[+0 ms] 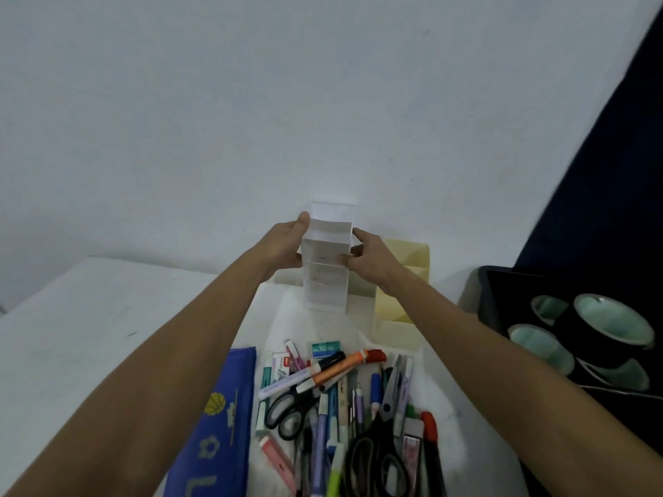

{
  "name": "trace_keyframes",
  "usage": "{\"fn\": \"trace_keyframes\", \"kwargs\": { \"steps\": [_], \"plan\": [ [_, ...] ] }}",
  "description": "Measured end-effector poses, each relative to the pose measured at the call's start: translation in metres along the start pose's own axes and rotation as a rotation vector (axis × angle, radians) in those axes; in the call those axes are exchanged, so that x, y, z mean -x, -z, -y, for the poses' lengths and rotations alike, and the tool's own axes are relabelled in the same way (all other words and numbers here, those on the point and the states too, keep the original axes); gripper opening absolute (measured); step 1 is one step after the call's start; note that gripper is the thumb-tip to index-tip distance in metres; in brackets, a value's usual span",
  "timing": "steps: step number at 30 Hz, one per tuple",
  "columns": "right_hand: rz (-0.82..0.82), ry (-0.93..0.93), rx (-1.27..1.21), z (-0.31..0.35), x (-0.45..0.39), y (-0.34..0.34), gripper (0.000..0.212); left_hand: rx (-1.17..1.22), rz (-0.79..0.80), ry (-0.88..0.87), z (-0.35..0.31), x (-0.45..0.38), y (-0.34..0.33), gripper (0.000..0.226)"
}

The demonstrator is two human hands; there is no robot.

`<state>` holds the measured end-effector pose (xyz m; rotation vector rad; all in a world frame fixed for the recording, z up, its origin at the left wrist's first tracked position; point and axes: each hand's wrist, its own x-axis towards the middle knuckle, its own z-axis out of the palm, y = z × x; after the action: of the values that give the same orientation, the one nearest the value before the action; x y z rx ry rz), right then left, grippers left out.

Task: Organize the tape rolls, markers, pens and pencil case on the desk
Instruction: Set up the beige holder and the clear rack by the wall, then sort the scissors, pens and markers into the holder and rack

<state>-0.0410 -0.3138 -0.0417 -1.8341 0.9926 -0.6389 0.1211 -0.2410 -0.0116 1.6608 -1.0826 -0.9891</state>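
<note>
Both hands grip a clear organiser [325, 258] at the far edge of the white desk [89, 317], close to the wall. The left hand [283, 247] clasps its left side, thumb pressed on the upper front edge and the other fingers hidden behind. The right hand [369, 258] clasps its right side, fingers curled around that wall. Whether the organiser's base rests on the desk or is lifted just clear cannot be told. Its stepped compartments look empty.

All other places are given relative to the organiser. Just to its right and partly behind it stands a yellow holder [405, 281], also apparently empty. Nearer the viewer lies an unsorted pile [344, 407] of markers, pens, two pairs of scissors, staple boxes and erasers, the pieces overlapping and crossing one another. An orange marker [344, 367] lies across the top of the pile. Nearer the viewer and to the left, touching the pile's left edge, lies the blue pencil case [219, 421], flat on the desk. Well to the right, a dark tray [480, 299] holds the tape rolls [588, 335], at least three, grouped together.

Judged progress: early. The tape appears already gathered in its tray. The organiser is only being positioned. Nothing from the pile has yet been sorted into it or into the holder, and the pencil case has no evident final place. Most of the task remains.
</note>
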Motion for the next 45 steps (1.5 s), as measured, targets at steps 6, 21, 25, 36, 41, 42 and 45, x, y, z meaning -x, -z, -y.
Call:
{"fn": "trace_keyframes", "kwargs": {
  "steps": [6, 21, 25, 36, 41, 42, 45],
  "plan": [
    [-0.093, 0.03, 0.079, -0.008, -0.002, -0.003, 0.065, 0.033, 0.019, -0.001, 0.004, -0.001, 0.005, 0.042],
    [0.191, 0.099, 0.473, -0.013, 0.1, 0.008, 0.034, -0.475, -0.123, -0.127, 0.048, 0.078, -0.031, 0.032],
    [0.404, 0.114, 0.625, -0.017, 0.152, 0.011, 0.024, -0.737, 0.087, -0.1, 0.068, 0.123, -0.038, 0.021],
    [0.616, 0.112, 0.911, -0.039, 0.222, -0.02, 0.088, -1.017, 0.234, -0.184, 0.124, 0.176, -0.038, 0.028],
    [0.558, 0.179, 0.967, -0.043, 0.227, -0.029, 0.075, -1.001, 0.132, -0.219, 0.133, 0.182, -0.043, 0.012],
    [0.559, 0.177, 0.961, -0.043, 0.227, -0.029, 0.072, -0.995, 0.123, -0.217, 0.133, 0.183, -0.044, 0.013],
    [0.562, 0.174, 0.919, -0.043, 0.228, -0.026, 0.069, -1.042, 0.093, -0.184, 0.129, 0.188, -0.046, 0.025]
  ]
}}
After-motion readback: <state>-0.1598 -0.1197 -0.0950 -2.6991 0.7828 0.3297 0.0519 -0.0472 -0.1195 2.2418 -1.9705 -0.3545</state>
